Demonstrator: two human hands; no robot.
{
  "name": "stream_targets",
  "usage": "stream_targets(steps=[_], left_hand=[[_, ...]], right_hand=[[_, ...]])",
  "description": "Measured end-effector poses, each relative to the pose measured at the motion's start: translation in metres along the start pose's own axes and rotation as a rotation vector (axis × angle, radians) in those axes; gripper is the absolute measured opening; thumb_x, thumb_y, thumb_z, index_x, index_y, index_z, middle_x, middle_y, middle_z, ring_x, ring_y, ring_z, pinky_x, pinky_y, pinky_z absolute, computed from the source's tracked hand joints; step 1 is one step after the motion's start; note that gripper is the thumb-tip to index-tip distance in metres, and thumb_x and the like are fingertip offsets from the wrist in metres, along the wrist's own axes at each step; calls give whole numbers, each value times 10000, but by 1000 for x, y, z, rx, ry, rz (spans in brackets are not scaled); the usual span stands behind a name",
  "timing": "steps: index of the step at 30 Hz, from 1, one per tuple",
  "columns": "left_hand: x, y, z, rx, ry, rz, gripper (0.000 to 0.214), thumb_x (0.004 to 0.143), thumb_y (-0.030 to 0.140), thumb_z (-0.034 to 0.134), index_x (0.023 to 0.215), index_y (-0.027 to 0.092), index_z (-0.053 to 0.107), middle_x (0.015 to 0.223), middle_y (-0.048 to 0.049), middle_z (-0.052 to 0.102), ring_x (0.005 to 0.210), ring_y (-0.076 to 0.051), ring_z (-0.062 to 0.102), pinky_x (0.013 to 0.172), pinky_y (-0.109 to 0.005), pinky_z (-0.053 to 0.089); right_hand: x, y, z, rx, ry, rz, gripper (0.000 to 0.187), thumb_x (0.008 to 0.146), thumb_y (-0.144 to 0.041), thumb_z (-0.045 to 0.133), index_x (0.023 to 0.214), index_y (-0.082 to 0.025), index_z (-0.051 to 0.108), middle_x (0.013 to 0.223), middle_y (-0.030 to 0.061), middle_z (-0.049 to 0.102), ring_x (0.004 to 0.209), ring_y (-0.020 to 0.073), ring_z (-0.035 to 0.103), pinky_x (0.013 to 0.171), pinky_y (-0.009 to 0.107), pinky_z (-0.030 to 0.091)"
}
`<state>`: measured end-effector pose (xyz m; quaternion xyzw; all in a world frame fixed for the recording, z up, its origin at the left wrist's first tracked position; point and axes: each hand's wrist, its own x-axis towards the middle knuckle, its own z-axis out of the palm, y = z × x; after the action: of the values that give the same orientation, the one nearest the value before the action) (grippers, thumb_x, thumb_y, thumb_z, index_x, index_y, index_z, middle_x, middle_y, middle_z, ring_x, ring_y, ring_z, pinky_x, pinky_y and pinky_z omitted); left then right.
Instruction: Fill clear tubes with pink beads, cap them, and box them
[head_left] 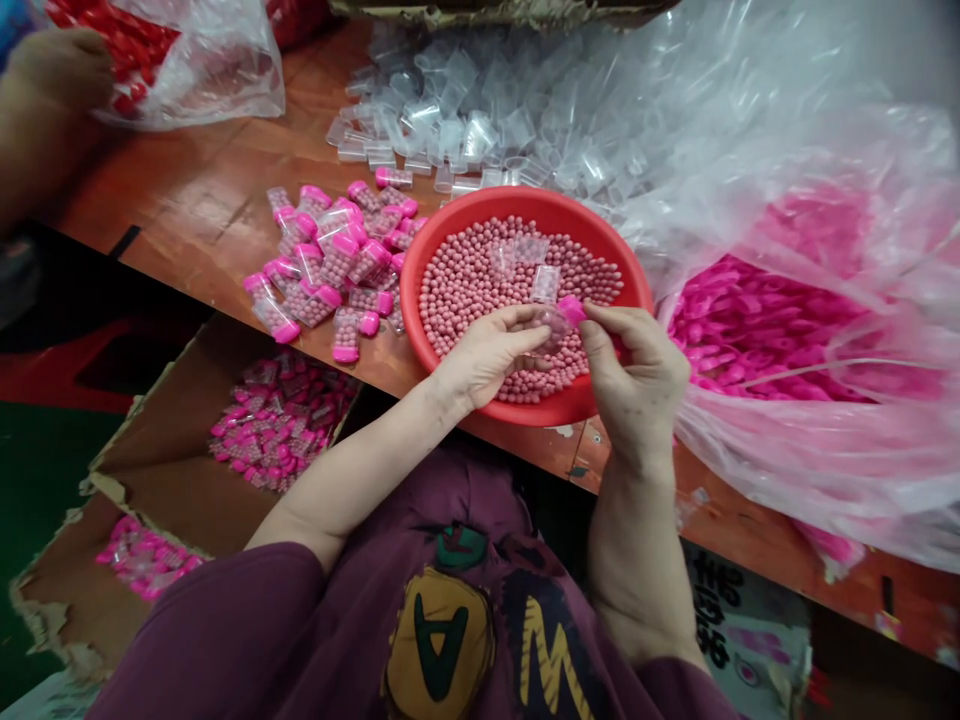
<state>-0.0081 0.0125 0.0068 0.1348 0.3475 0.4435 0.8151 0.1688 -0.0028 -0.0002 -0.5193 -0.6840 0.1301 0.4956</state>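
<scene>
My left hand [491, 352] and my right hand [637, 370] meet over the near side of a red bowl [420, 255] full of small pink beads [480, 280]. Between them is a small clear vial [551, 322] with beads in it. The left fingers pinch the vial. My right fingers press a pink cap [574, 308] onto its end. Two empty clear vials [536, 262] lie on the beads farther back.
A pile of filled, pink-capped vials [330, 265] lies left of the bowl. Empty clear vials [450, 125] are heaped behind it. A plastic bag of pink caps [757, 325] sits at the right. A cardboard box [180, 470] holds capped vials below the table edge. Another person's hand [60, 70] is at top left.
</scene>
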Motion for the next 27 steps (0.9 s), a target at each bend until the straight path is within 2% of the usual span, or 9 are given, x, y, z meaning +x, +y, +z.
stream_targets(steps=[2,8,13,18,21,23,25,27], left_hand=[[1,-2,-1,12,-6,4,112,1012,49,777,1050,154,791,967,-17,780,841,-129,732,744,-251,543],[1,-4,-5,55,-67,2,131,982,90,829,1091,158,804,1028,-27,796,906,-143,744,813,-259,580],[0,-6,-6,50,-74,10,138,975,99,842,1093,157,800,1005,-22,801,844,-125,754,760,-239,568],[8,-7,-11,94,-48,59,309,795,200,1043,1026,161,842,917,12,797,728,-77,707,714,-191,554],[0,-8,-12,168,-49,92,371,724,292,1093,1005,179,877,927,5,820,743,-81,703,717,-184,582],[-9,-8,-13,239,-29,135,350,748,326,1082,1019,202,899,955,-6,841,788,-99,724,720,-184,600],[-12,-7,-17,323,0,161,210,818,301,1035,974,253,902,963,3,856,776,-124,731,713,-219,632],[-8,-6,-22,390,-18,221,117,889,264,980,942,320,892,947,43,858,763,-140,738,769,-258,681]], right_hand=[[0,-3,0,8,11,1,134,1066,-323,763,1113,-292,884,1097,68,878,1026,274,845,937,472,720],[-1,-5,-4,-25,-1,-5,143,1057,-291,755,1101,-261,887,1035,52,880,942,232,843,875,401,700],[-4,-10,-3,-38,-20,39,158,1049,-286,740,1098,-254,887,1056,55,878,968,231,836,893,395,692],[-8,-6,5,-32,-38,-29,159,1075,-230,721,1114,-233,875,1034,57,859,942,222,826,869,380,693],[-18,-14,5,-70,-98,-91,192,1120,-192,665,1187,-205,845,1074,74,844,988,204,814,914,356,697],[-24,-23,4,-102,-134,-102,260,1170,-187,577,1240,-166,826,1123,99,837,1054,193,807,973,342,695],[-26,-24,5,-104,-174,-114,379,1223,-229,460,1230,-154,832,1124,96,829,1098,170,801,1014,305,683],[-23,-18,7,-52,-271,-54,384,1239,-333,492,1276,-156,831,1215,83,829,1162,140,797,1068,262,655]])
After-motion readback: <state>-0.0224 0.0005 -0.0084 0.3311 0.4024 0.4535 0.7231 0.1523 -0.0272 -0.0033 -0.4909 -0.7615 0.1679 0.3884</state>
